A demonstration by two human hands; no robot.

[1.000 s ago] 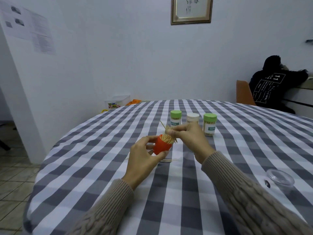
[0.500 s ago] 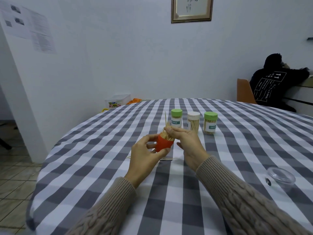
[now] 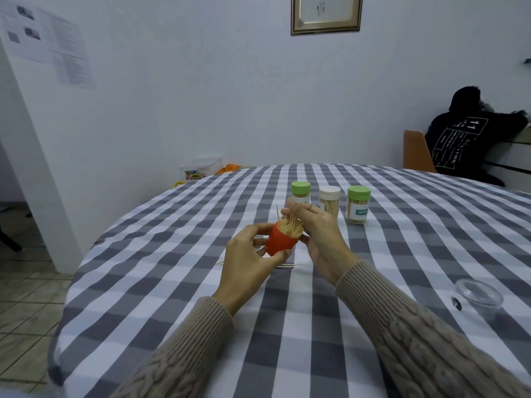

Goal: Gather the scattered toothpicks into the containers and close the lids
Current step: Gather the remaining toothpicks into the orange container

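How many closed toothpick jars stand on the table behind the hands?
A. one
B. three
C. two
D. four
B: two green-lidded jars and one white-lidded jar stand in a row on the checked tablecloth, beyond the orange container that the left hand holds.

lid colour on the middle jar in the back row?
White; the middle jar sits between two green-lidded jars. Head view.

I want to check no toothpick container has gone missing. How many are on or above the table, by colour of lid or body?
Green-lidded clear toothpick jars: 2
White-lidded clear toothpick jar: 1
Open red toothpick container, gripped by the left hand: 1
Total: 4
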